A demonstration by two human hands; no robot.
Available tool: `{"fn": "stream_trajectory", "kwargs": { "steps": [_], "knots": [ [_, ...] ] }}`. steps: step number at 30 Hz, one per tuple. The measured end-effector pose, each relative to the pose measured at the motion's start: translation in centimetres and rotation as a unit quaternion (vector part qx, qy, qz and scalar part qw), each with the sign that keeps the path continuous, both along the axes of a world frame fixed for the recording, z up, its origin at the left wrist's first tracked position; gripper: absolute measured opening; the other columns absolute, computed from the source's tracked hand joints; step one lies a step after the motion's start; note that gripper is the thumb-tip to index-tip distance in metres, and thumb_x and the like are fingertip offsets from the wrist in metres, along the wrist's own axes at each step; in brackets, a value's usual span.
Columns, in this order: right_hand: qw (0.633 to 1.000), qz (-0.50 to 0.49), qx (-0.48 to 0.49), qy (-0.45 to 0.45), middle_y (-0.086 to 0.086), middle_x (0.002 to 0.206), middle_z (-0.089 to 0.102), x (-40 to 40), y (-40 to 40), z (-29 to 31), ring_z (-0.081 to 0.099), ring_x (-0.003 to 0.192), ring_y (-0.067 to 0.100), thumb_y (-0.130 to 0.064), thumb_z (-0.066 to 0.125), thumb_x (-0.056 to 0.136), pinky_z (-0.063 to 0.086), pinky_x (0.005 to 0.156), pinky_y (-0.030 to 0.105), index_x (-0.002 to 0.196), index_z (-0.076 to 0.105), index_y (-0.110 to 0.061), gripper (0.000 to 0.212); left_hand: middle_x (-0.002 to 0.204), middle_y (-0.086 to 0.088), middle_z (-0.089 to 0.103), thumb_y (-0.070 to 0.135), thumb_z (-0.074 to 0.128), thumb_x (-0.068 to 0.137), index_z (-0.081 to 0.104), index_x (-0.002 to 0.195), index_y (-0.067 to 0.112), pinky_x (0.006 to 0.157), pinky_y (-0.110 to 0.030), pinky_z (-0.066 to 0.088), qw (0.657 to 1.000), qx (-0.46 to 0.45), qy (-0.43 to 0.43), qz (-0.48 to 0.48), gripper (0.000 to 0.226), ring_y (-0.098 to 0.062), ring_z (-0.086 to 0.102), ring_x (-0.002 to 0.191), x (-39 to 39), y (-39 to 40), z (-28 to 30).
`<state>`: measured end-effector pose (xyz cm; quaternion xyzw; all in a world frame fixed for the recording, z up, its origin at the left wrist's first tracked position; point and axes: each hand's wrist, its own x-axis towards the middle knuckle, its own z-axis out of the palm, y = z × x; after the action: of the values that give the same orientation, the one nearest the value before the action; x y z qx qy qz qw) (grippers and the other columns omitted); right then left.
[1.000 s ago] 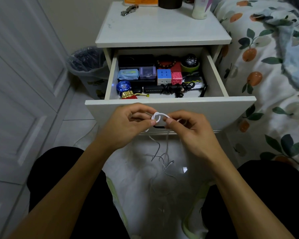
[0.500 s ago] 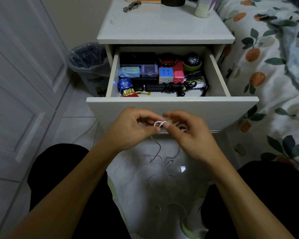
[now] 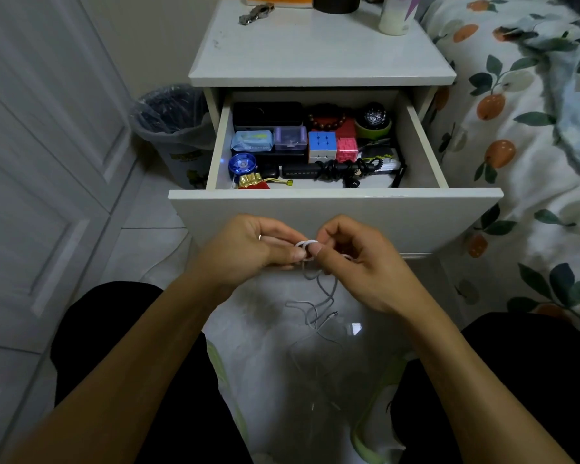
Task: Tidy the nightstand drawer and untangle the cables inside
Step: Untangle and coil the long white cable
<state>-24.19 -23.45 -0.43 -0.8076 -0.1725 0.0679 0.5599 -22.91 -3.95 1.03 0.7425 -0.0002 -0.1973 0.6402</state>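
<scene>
left hand (image 3: 248,249) and right hand (image 3: 355,259) fingers both pinching small white cable (image 3: 306,245) loop, tail dangling, in front of open nightstand drawer (image 3: 332,209)

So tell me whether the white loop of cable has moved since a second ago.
Yes. The cable loop has dropped lower against the drawer front, and looks smaller.

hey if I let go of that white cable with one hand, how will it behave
Probably floppy: the white cable hangs in loose curls below both hands. Likely light, since fingertips alone hold its small loop. The loop may spring open.
</scene>
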Motion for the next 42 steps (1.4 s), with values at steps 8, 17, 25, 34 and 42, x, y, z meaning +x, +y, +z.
{"fn": "stream_trajectory", "kwargs": {
  "steps": [8,17,25,34,42],
  "knots": [
    [1.0,-0.006,-0.01,-0.028,-0.001,0.074,0.06,-0.2,-0.3,0.0,0.057,0.066,0.025,-0.024,0.054,0.099,0.048,0.062,0.039,0.09,0.055,-0.018,0.011,0.083,-0.013,0.075,-0.003,0.066,0.084,0.069,0.088,0.005,0.063,-0.026,0.059,0.991,-0.074,0.077,0.083,0.009,-0.02,0.075,0.075,0.6,-0.7,-0.4],
    [0.997,-0.071,0.035,-0.009,-0.003,0.066,0.063,0.3,-0.4,0.1,0.057,0.055,0.02,-0.028,0.056,0.096,0.05,0.053,0.039,0.084,0.055,-0.024,0.012,0.061,-0.003,0.07,0.009,0.057,0.097,0.071,0.096,0.019,0.058,-0.017,0.053,0.97,0.113,-0.214,-0.014,0.017,-0.013,0.069,0.057,0.1,-1.7,-0.9],
    [0.996,-0.088,0.034,-0.001,-0.002,0.066,0.066,0.1,-0.2,0.0,0.052,0.047,0.007,-0.031,0.058,0.091,0.044,0.045,0.026,0.084,0.056,-0.016,0.017,0.096,0.001,0.072,0.007,0.058,0.093,0.069,0.112,0.022,0.077,-0.021,0.053,0.934,0.246,-0.256,-0.031,0.027,-0.01,0.065,0.086,0.4,-1.9,-0.8],
    [0.99,-0.13,0.043,0.017,-0.003,0.064,0.066,0.4,-0.7,0.1,0.052,0.05,0.005,-0.023,0.058,0.092,0.043,0.048,0.018,0.082,0.057,-0.017,0.011,0.078,0.002,0.071,0.004,0.057,0.094,0.065,0.085,0.025,0.051,-0.015,0.05,0.953,0.189,-0.199,0.128,0.024,-0.007,0.065,0.053,0.9,-1.4,-1.3],
    [0.996,-0.087,0.024,0.005,-0.005,0.065,0.063,0.3,-0.4,0.2,0.053,0.054,-0.001,-0.02,0.057,0.095,0.039,0.052,0.01,0.086,0.056,-0.011,0.013,0.096,0.009,0.067,0.013,0.066,0.09,0.057,0.132,0.025,0.07,-0.013,0.051,0.927,0.255,-0.271,-0.052,0.045,-0.002,0.063,0.084,0.8,-1.0,-1.3]
  ]
}}
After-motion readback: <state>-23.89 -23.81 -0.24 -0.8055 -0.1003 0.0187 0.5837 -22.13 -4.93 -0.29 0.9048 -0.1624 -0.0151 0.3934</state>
